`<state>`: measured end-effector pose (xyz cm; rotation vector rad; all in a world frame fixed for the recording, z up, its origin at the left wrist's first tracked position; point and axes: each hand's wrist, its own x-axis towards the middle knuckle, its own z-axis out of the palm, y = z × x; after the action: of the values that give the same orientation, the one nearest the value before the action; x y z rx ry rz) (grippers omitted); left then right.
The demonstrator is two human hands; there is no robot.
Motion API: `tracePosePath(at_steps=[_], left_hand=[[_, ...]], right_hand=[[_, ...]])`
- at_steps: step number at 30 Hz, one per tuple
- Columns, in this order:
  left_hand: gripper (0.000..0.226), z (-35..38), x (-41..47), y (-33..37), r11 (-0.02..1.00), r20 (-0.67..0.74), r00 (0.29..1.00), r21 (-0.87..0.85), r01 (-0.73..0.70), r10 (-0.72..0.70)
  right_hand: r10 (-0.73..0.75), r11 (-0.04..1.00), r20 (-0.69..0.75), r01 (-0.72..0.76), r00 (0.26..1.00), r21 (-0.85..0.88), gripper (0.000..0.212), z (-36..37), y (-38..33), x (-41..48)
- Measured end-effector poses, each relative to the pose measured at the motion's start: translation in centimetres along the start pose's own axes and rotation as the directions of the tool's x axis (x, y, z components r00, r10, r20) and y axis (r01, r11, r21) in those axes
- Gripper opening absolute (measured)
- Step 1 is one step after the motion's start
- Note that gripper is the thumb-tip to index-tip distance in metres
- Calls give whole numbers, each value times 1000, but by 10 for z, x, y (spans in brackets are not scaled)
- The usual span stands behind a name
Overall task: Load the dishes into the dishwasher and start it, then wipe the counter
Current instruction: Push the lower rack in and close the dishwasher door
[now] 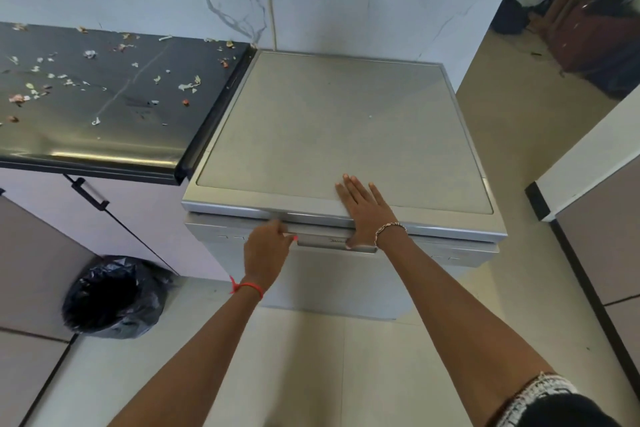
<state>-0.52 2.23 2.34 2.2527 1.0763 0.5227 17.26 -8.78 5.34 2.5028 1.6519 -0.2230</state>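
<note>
Left hand (pixel 268 243) curls its fingers round the door handle (pixel 334 242) of the dishwasher (pixel 346 121), centre frame. Right hand (pixel 363 208) lies flat, fingers straight, on its top. The door appears closed, and no dishes show. Probable step: operating the door. Next move requires a steady pull. Upper left, food scraps (pixel 188 87) litter the unwiped table (pixel 149 135).

Dark counter (pixel 104 139) with scattered food scraps (pixel 188 86)

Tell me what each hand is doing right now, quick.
Left hand: closed, fingers curled round the door handle.
Right hand: open, flat on top of the dishwasher.
</note>
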Motion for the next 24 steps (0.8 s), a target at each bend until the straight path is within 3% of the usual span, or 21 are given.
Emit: tracePosePath(at_steps=[2, 4, 6, 8, 11, 24], left_hand=[[48, -5, 12, -3, 932, -32, 948, 193, -305, 317], [82, -7, 25, -8, 805, 68, 858, 316, -502, 509], [108, -8, 42, -13, 705, 228, 816, 417, -574, 531], [119, -10, 56, -15, 620, 359, 787, 486, -616, 501], [120, -11, 60, -11, 606, 415, 789, 506, -614, 453], [107, -6, 55, -13, 586, 380, 786, 525, -617, 488]], right_hand=[[-17, 1000, 24, 16, 1000, 22, 122, 0, 4, 2], [-22, 1000, 18, 21, 1000, 20, 122, 1, 4, 1], [-24, 1000, 19, 24, 1000, 15, 121, 0, 4, 2], [-19, 1000, 23, 18, 1000, 22, 120, -1, 4, 3], [-10, 1000, 12, 9, 1000, 24, 116, -2, 4, 2], [1, 1000, -7, -1, 1000, -9, 111, 1, 2, 2]])
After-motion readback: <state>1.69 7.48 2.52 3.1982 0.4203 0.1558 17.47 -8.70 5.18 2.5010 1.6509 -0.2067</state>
